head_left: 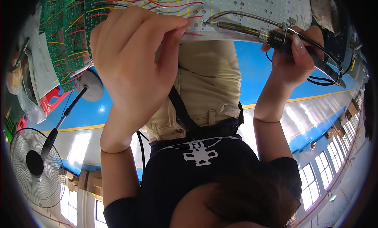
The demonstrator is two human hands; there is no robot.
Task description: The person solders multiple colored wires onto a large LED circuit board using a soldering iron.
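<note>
Just beyond the left hand's grip — fingertips pinched on a thin wire at the white light board — the right hand clamps a soldering iron, tip nearly at the joint; soldering seems underway, calling next for steady contact.

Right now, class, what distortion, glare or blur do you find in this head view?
In the head view, fisheye bending curves the blue floor's yellow line, dark corners ring the picture, glare streaks the pale floor band, the windows blow out white, and the left hand looms large but stays fairly sharp.
</note>
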